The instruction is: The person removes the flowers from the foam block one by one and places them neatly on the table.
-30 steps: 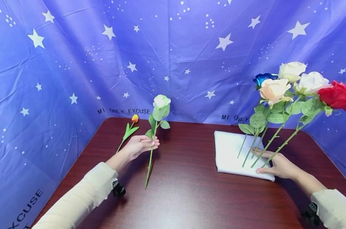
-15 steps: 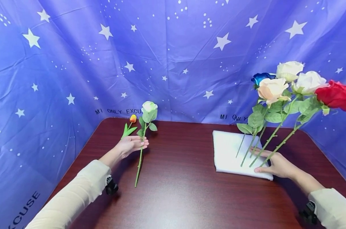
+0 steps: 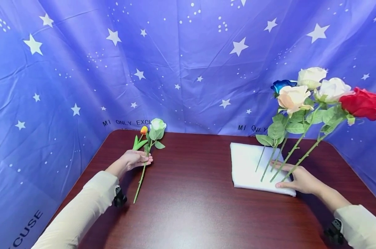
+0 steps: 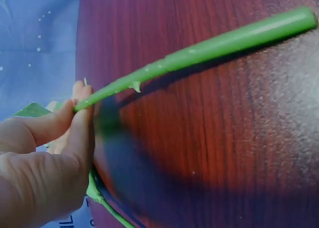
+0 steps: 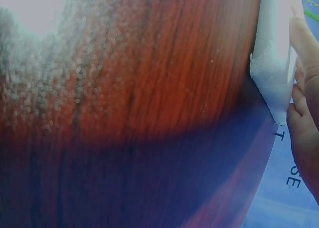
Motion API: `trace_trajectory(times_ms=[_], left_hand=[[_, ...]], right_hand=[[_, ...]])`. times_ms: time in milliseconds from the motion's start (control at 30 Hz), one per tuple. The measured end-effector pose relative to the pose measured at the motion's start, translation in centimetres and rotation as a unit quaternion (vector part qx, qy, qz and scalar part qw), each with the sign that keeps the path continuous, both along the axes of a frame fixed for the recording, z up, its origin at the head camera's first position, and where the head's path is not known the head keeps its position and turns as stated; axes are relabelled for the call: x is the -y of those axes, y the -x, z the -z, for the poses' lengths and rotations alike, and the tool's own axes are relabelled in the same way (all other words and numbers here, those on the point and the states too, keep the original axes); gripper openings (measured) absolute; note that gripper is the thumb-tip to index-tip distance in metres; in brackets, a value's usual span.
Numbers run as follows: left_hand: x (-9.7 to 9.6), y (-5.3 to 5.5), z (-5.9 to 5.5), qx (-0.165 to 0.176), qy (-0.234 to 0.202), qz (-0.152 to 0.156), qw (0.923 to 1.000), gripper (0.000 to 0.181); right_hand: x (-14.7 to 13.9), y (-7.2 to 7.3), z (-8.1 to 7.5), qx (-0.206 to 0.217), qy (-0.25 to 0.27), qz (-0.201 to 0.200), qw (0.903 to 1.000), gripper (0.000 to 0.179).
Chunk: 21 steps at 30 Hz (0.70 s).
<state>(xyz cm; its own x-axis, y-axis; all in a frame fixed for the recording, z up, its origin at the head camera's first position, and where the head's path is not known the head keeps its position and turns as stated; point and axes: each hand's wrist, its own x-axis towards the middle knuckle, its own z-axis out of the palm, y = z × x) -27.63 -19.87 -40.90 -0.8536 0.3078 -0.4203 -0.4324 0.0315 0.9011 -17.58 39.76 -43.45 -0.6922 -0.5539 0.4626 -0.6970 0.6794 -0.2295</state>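
My left hand [image 3: 134, 160] pinches a white-green artificial rose [image 3: 157, 129] by its stem, above the left part of the table. In the left wrist view, thumb and fingers meet on the green stem [image 4: 239, 41], whose lower end sticks out free. Just behind that hand lies an orange-yellow tulip [image 3: 144, 130], its lower stem hidden. My right hand [image 3: 306, 178] rests on the right end of a white foam block [image 3: 246, 162], fingers extended behind the stems. Standing in the foam are a blue rose [image 3: 282, 85], a peach rose [image 3: 293, 98], two white roses [image 3: 333, 90] and a red rose [image 3: 364, 103].
The dark red-brown wooden table [image 3: 188, 180] spans the front. A blue-purple curtain [image 3: 181, 65] with white stars closes off the back and sides. The rose heads lean out past the foam toward the right.
My left hand has moved left with the white-green rose and lowered its bloom, bringing it beside the tulip. The right hand stays on the foam block.
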Motion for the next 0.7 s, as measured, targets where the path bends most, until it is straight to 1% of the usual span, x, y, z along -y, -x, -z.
trace_trajectory(times_ms=[33, 167, 267, 367, 500, 600, 700], left_hand=[[0.1, 0.0, 0.0, 0.004, 0.002, 0.005, 1.0, 0.049], [0.6, -0.1, 0.3, 0.017, 0.014, 0.006, 0.9997, 0.046], [1.1, -0.2, 0.6, 0.019, 0.023, -0.005, 0.9995, 0.044], [1.6, -0.3, 0.7, 0.008, 0.037, -0.012, 0.9992, 0.047], [1.9, -0.5, 0.5, -0.011, 0.056, -0.037, 0.9977, 0.046], [2.0, -0.7, 0.4, -0.015, 0.062, -0.057, 0.9963, 0.04], [2.2, -0.7, 0.3, -0.019, 0.065, -0.062, 0.9958, 0.037]], right_hand=[[0.0, 0.0, 0.0, -0.001, 0.0, 0.001, 1.0, 0.071], [0.1, -0.1, 0.0, 0.0, -0.002, 0.004, 1.0, 0.071], [0.1, -0.1, -0.1, 0.002, -0.002, 0.005, 1.0, 0.071], [0.0, -0.1, -0.1, 0.004, 0.0, 0.004, 1.0, 0.071], [0.0, -0.1, 0.0, 0.006, 0.002, 0.003, 1.0, 0.071], [0.0, -0.2, 0.0, 0.008, 0.001, 0.004, 1.0, 0.071], [0.1, -0.2, -0.1, 0.01, 0.0, 0.006, 0.9999, 0.071]])
